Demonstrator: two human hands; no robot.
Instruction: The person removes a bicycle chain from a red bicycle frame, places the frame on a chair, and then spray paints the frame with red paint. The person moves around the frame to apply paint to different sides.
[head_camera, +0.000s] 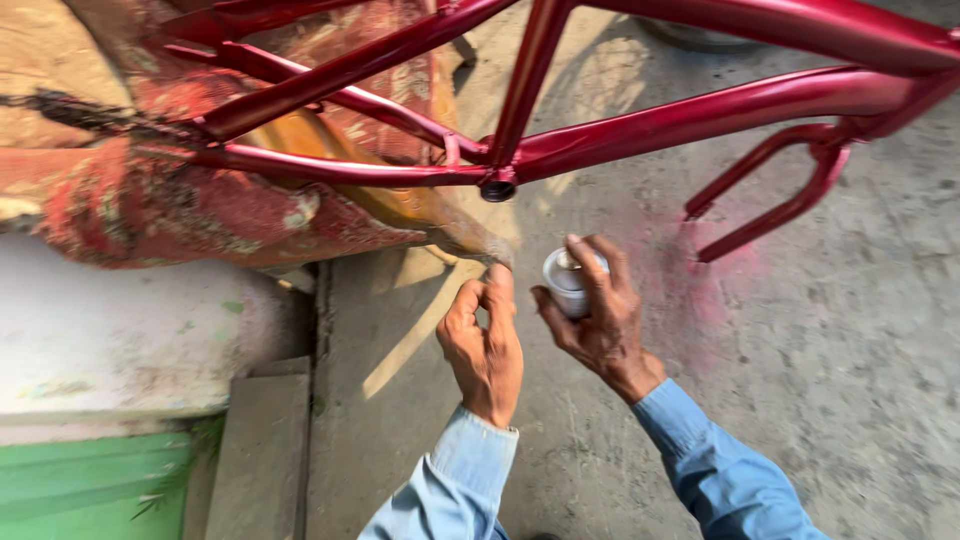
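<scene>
Right hand (600, 315) is wrapped around a small white spray can (568, 283), index finger on top of the nozzle.
Left hand (487, 345), loosely curled and empty, sits just beside it; glossy red metal bicycle frame (640, 125) right above already looks fully coated, with red overspray on the concrete floor (860, 330).

A bicycle frame (640, 120) spans the scene above the concrete floor (850, 380), its fork (790, 190) hanging at the right. Below it, a person's right hand (600, 320) holds a spray can (566, 282), with the left hand (485, 345) just beside it to the left. Behind and left of the frame lies a draped cloth (180, 210), over a slab (110, 330); a plank (262, 450) sits below.
</scene>
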